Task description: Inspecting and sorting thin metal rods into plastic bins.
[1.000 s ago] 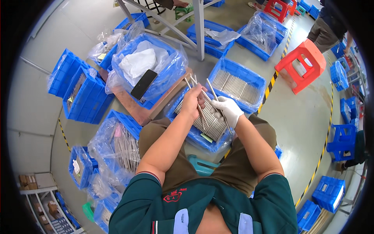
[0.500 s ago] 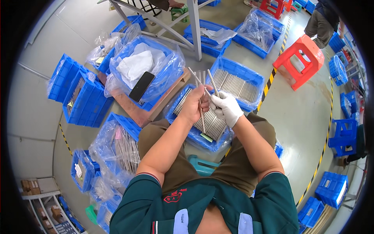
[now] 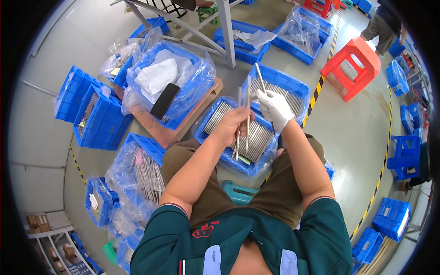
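Far left on the floor: stacked blue crates (image 3: 94, 114) with rods inside, tilted against each other, contents half lost to glare and the fisheye bend. Next, a bag-lined crate (image 3: 172, 87) sits on a wooden pallet (image 3: 156, 126); white wrapping and a flat black object (image 3: 165, 101) lie on top, probably parked there to stay within arm's reach. Can't tell what the black thing is.

Lower left, by the person's left knee, a crate with loose rods in clear plastic (image 3: 142, 172); the film blurs the count.

Centre: left hand (image 3: 236, 126), bare, grip closed around a few thin metal rods (image 3: 247, 114), held upright over the rod crate (image 3: 238, 133) between the knees. Holding them vertical likely fans the ends out for checking. Lower rod ends merge with the rods lying in the crate below, so the exact number held is unclear.

Right hand (image 3: 275, 107), white glove, grip pinched on a single rod (image 3: 260, 79) angled up and away, apart from the bundle, as if singled out. Fingertips are hidden by the glove folds.

Behind it, a second rod crate (image 3: 284, 87) lies at the far side, touching the first. Right: red stool (image 3: 350, 66), yellow-black floor tape (image 3: 321, 85), more blue crates cut off by the rim. Another person at top right, mostly out of frame.
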The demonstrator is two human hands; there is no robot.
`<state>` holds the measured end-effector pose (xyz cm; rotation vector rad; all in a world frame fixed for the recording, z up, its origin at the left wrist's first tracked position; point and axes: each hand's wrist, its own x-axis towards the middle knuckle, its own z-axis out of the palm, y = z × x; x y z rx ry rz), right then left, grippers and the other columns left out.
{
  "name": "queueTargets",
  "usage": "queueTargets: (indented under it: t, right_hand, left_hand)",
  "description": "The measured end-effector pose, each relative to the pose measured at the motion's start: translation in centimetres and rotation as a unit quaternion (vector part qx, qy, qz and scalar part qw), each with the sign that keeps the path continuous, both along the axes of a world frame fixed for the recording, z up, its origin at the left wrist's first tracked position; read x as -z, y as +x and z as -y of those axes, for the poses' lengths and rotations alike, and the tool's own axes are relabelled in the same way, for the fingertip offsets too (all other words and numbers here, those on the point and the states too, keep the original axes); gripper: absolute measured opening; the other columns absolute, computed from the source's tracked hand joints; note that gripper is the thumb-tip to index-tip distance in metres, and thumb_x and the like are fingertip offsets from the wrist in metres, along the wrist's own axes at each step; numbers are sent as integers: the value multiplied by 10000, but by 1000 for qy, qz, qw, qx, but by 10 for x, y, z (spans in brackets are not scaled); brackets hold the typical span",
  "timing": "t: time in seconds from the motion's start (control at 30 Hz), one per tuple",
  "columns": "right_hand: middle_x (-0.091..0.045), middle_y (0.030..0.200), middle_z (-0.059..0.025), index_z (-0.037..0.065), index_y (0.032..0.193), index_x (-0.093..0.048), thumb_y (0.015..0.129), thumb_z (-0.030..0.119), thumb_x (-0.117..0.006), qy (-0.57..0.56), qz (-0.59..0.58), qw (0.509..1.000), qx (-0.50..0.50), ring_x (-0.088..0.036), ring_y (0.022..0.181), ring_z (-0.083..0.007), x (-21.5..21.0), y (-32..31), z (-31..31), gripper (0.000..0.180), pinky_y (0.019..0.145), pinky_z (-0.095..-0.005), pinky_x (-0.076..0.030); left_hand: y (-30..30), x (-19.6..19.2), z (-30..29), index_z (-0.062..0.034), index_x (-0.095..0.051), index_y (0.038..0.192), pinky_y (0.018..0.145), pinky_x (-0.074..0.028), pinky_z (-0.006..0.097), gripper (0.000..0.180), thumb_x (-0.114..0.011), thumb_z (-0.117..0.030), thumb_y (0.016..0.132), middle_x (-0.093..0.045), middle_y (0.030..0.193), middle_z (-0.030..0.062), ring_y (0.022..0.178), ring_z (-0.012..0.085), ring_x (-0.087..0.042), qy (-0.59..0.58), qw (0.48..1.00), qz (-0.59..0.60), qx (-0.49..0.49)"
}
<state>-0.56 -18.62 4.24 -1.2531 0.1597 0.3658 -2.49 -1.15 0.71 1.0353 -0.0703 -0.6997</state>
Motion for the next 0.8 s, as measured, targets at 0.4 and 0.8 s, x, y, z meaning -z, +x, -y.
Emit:
queueTargets:
  t: [0.4,0.8]
  right_hand:
    - [-536,609,-64,19,715,-587,792,314,-621,-162,85,938,296,-489,546,-154,21,41,27,306,526,-296,-380]
    - [-572,597,-33,18,754,-630,840,359,-594,-220,11,974,-57,-524,534,-90,7,3,-21,354,507,-250,-409]
  left_hand:
    - [-27,9,13,-56,-552,846,498,-355,222,280,-523,-325,918,-470,748,5,587,83,-410,-59,979,-122,149]
    - [0,9,-7,-70,-589,883,758,-518,382,307,-554,-375,888,-587,902,43,856,193,-595,-149,985,-67,59]
